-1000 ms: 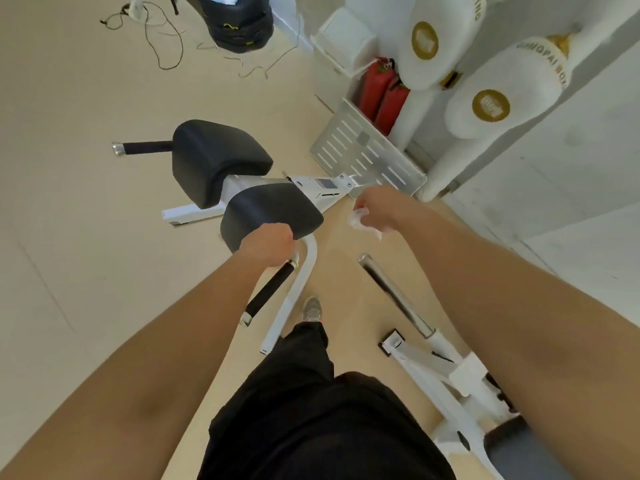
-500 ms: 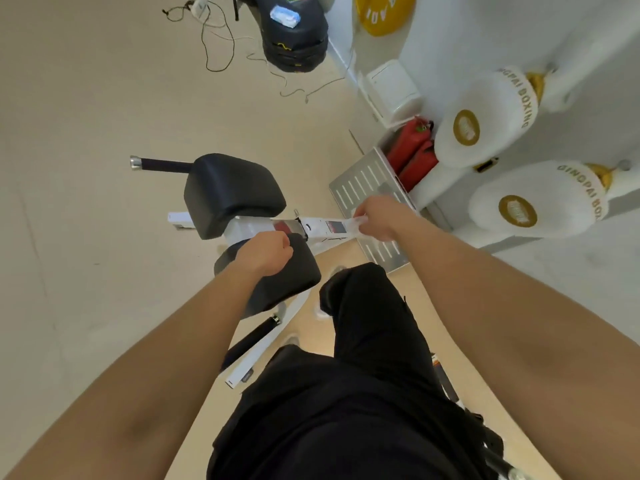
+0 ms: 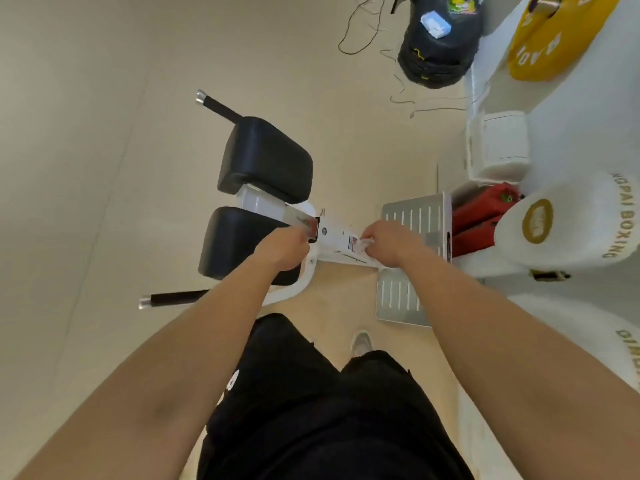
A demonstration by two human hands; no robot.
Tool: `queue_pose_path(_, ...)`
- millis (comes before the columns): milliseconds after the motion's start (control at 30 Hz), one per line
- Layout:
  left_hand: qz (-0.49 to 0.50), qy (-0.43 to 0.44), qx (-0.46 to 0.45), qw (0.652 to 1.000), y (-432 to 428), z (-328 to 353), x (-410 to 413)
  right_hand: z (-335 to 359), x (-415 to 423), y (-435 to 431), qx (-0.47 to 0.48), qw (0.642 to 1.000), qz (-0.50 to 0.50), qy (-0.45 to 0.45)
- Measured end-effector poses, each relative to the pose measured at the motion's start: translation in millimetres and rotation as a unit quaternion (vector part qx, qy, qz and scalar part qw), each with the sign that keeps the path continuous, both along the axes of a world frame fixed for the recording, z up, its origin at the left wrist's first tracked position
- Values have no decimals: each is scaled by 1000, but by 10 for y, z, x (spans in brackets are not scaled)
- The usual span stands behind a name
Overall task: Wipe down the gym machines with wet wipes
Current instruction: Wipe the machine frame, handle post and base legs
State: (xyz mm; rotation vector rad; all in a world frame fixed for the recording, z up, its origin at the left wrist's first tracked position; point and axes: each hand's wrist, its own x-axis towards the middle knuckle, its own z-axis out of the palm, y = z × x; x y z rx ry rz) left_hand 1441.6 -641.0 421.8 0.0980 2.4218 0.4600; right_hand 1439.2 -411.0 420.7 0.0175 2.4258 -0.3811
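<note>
Your wet wipe (image 3: 364, 244) sits bunched on the machine's white beam (image 3: 334, 237), pinched under your right hand (image 3: 391, 245), whose fingers curl over it. Your left hand (image 3: 282, 249) is curled at the near black pad (image 3: 228, 240); whether it grips anything, I cannot tell.

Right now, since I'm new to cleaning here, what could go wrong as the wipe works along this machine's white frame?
The right hand presses the crumpled white wet wipe onto a red-and-white printed label on the white metal frame beam; wet rubbing might smear or lift it. The left hand sits where the black padded cushion meets the beam, so it could get pinched if that joint shifts.
</note>
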Motion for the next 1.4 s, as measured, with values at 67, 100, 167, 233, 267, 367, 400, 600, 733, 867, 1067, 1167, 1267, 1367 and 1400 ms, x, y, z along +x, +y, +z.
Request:
queue_pose_path(67, 45, -8, 1, 999, 264, -53, 196, -42, 103, 314, 2, 1000, 31, -2)
queue_pose_path(100, 63, -14, 1, 998, 376, -88, 295, -67, 159, 474, 4, 999, 41, -8)
queue_pose_path(167, 91, -30, -2, 995, 553, -101, 526, -95, 291, 738, 11, 998, 57, -18)
queue_pose_path(233, 105, -42, -11, 994, 678, -94, 695, -118, 389, 943, 16, 997, 68, -18)
queue_pose_path(267, 112, -42, -13, 993, 719, -92, 747, -122, 406, 1012, 15, 997, 69, -19)
queue_pose_path(367, 120, -41, -23, 992, 801, -59, 887, -114, 453, 1085, -3, 996, 82, -17)
queue_pose_path(400, 124, -42, -25, 991, 820, -71, 927, -108, 465, 1087, -7, 996, 87, -17)
queue_pose_path(600, 148, -44, -19, 988, 859, -181, 993, -97, 434, 993, -4, 995, 98, -15)
queue_pose_path(733, 156, -71, -16, 985, 868, -315, 895, -103, 347, 917, 8, 994, 110, -19)
queue_pose_path(867, 156, -84, 2, 984, 923, -401, 745, -92, 240, 911, 27, 990, 132, -29)
queue_pose_path(1067, 238, -79, 19, 968, 1024, -450, 929, -186, 384, 747, 13, 983, 174, -51)
queue_pose_path(1167, 266, -91, 10, 960, 1105, -642, 1231, -322, 604, 734, -27, 977, 198, -71)
queue_pose_path(1267, 297, -105, 3, 949, 1206, -818, 1528, -513, 818, 801, -48, 972, 215, -81)
queue_pose_path(1367, 347, -124, 7, 930, 1408, -1060, 1870, -833, 987, 994, -58, 965, 234, -104)
queue_pose_path(1400, 359, -131, 11, 924, 1486, -1152, 1963, -970, 1028, 1069, -59, 965, 231, -111)
